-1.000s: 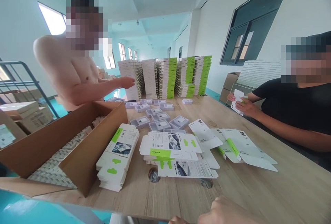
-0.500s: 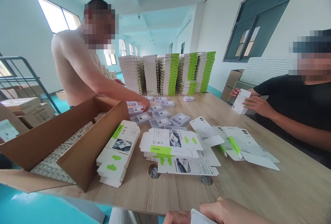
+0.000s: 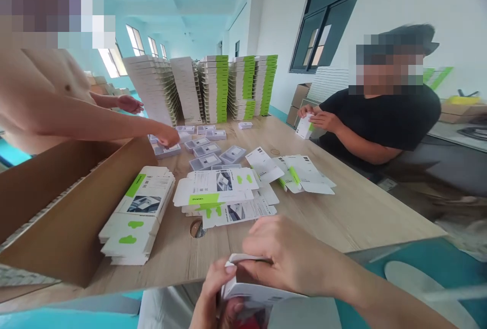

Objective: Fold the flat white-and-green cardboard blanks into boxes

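Observation:
A white folding carton (image 3: 262, 291) is in both my hands at the table's front edge, partly unfolded. My left hand (image 3: 216, 286) grips its left end, thumb on top and fingers beneath. My right hand (image 3: 281, 253) bends over the top, with fingers reaching into the opening by a raised flap. Just beyond lies a loose pile of flat printed cartons (image 3: 216, 197) in white and green. To its left is a neat stack of flat cartons (image 3: 133, 230). Clear plastic cases (image 3: 205, 161) with small inserts spread behind the pile.
A large open cardboard box (image 3: 72, 222) stands at the left. Tall stacks of white-green cartons (image 3: 216, 90) line the table's far end. One person's hand (image 3: 167, 136) touches the plastic cases; another person at the right holds a white carton (image 3: 304, 126). The table (image 3: 342, 222) has a round hole.
My hands and the carton have come up further into view, my right hand now reaching into its opening. The view has turned right. The left person's hand has moved to another plastic case.

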`<move>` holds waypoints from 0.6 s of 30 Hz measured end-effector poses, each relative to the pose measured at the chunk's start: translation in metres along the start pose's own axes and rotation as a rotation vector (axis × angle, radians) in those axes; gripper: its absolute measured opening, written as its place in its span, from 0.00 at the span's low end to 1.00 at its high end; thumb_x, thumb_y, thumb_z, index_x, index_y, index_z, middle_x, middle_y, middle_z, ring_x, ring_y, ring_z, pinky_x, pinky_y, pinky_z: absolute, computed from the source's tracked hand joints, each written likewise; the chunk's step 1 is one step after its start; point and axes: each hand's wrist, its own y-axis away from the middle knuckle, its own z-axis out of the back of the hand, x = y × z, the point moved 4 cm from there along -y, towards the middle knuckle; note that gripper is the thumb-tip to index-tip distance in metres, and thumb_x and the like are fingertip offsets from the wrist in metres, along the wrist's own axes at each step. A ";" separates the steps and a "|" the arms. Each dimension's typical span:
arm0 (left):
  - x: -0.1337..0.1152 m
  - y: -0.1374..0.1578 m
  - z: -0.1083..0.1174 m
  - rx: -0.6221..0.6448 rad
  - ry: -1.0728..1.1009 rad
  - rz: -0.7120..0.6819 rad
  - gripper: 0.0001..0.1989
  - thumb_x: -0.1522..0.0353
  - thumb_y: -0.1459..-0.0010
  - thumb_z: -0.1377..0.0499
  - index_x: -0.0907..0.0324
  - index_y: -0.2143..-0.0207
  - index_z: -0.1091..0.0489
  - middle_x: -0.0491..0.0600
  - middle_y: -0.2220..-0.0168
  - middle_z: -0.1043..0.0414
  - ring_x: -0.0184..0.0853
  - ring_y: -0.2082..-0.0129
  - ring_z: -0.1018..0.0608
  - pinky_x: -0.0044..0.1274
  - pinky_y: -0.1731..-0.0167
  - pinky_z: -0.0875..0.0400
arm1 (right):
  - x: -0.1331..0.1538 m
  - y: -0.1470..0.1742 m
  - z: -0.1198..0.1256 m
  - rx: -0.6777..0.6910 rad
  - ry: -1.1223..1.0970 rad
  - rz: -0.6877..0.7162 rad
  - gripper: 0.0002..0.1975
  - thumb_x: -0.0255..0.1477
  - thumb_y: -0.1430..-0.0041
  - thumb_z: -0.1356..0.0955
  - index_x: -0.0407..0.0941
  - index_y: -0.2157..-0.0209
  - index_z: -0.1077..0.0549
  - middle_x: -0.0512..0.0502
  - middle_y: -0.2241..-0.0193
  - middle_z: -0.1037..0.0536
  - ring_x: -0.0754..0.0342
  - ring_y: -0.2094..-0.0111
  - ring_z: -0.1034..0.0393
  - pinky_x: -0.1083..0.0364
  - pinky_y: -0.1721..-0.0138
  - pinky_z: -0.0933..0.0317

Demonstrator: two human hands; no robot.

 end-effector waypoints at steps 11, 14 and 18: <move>-0.018 -0.020 0.013 0.076 -0.029 0.017 0.16 0.63 0.26 0.44 0.48 0.39 0.37 0.54 0.43 0.22 0.36 0.45 0.18 0.26 0.43 0.26 | 0.021 0.011 0.007 -0.190 0.281 0.136 0.17 0.26 0.29 0.35 0.46 0.74 0.27 0.54 0.80 0.23 0.57 0.80 0.38 0.51 0.54 0.34; -0.011 -0.019 0.024 0.179 -0.033 -0.031 0.23 0.68 0.29 0.39 0.48 0.34 0.36 0.53 0.41 0.21 0.36 0.42 0.18 0.23 0.42 0.26 | 0.021 0.008 0.012 -0.175 0.253 0.045 0.16 0.25 0.33 0.33 0.46 0.77 0.29 0.56 0.83 0.29 0.58 0.81 0.45 0.53 0.59 0.36; -0.005 -0.023 0.029 0.291 -0.084 -0.053 0.28 0.69 0.32 0.36 0.44 0.33 0.36 0.50 0.44 0.18 0.34 0.46 0.15 0.20 0.45 0.23 | 0.017 0.001 0.013 -0.112 0.238 -0.044 0.19 0.25 0.38 0.32 0.46 0.83 0.34 0.58 0.87 0.38 0.59 0.82 0.56 0.55 0.66 0.41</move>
